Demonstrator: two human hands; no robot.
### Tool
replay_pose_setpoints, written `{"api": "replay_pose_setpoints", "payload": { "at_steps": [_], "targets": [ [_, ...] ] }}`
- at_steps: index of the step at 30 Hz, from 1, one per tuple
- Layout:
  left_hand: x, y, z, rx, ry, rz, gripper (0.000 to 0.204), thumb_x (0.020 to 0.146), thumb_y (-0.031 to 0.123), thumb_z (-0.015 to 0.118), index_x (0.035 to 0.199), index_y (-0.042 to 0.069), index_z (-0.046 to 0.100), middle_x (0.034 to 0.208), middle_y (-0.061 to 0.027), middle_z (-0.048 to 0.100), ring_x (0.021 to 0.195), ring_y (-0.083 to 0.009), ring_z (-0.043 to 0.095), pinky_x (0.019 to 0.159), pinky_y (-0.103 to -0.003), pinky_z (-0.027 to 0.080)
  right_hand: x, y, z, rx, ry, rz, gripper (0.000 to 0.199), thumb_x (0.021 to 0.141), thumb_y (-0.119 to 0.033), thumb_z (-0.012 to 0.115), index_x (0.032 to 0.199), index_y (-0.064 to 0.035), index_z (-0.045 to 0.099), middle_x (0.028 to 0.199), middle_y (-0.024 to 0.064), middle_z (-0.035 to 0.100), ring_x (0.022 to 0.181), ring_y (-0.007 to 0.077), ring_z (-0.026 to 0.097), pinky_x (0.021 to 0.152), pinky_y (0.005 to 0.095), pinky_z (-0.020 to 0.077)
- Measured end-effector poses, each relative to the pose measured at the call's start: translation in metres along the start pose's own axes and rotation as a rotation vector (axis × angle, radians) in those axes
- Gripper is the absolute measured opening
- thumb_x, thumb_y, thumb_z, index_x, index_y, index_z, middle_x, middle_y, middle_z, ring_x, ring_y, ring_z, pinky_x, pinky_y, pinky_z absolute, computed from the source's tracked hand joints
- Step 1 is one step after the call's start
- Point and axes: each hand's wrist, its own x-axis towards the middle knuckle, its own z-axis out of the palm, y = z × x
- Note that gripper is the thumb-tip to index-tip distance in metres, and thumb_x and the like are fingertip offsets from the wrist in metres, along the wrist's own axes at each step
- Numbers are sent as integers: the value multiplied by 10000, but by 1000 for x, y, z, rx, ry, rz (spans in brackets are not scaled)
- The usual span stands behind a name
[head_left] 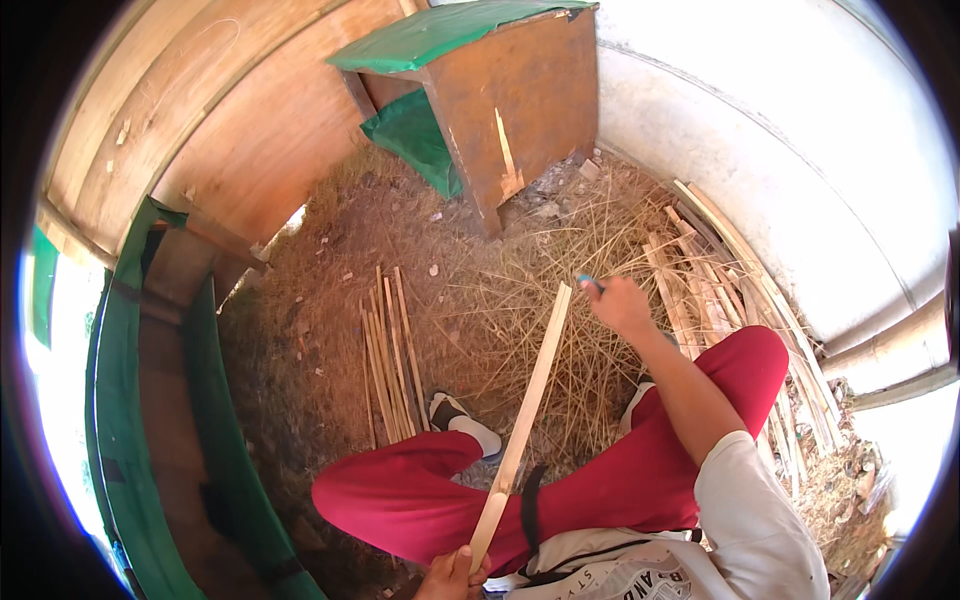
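The left hand (pixel 452 575) sits low at the bottom edge of the view, fingers closed round the near end of a long pale bamboo strip (pixel 525 425); the strip runs up and slightly rightward from that grip, crossing over the red trousers (pixel 420 495) and the gap between the knees, its far end reaching out above the litter of shavings (pixel 520 300) on the ground; the right hand (pixel 620 305) is raised just to the right of that far tip, near it but not touching it so far as can be seen, and is closed on a small tool with a teal handle (pixel 588 281), of which only the butt shows, so whether it carries a blade cannot be told; the long axis of the strip thus points from the left hand almost straight toward the right hand, and the right hand is much the nearer of the two to the free end; a shoe (pixel 462 418) rests on the dirt just left of the strip's middle; further left lies a bundle of finished thin splints (pixel 388 365), laid roughly parallel and well apart from both hands; more split lengths (pixel 720 290) are stacked along the pale curved wall on the right; a brown wooden box with a green cover (pixel 500 90) stands beyond
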Motion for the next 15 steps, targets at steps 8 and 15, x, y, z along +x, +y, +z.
{"api": "replay_pose_setpoints", "payload": {
  "at_steps": [8, 15],
  "targets": [
    [10, 111, -61, -936, -184, -255, 498, 1078, 464, 270, 990, 30, 498, 655, 17, 373, 498, -73, 339, 439, -246, 317, -46, -51, 6, 119, -48, -393, 471, 997, -453, 516, 878, -47, 723, 601, 107, 623, 482, 218, 596, 460, 361, 487],
    [73, 140, -60, -1063, -174, -140, 491, 1075, 474, 288, 983, 36, 492, 653, 12, 360, 483, -76, 308, 418, -245, 282, -129, -65, 25, 127, -110, -844, 359, 953, -401, 610, 991, -77, 761, 709, 129, 698, 534, 277, 651, 478, 384, 503]
  ]
}}
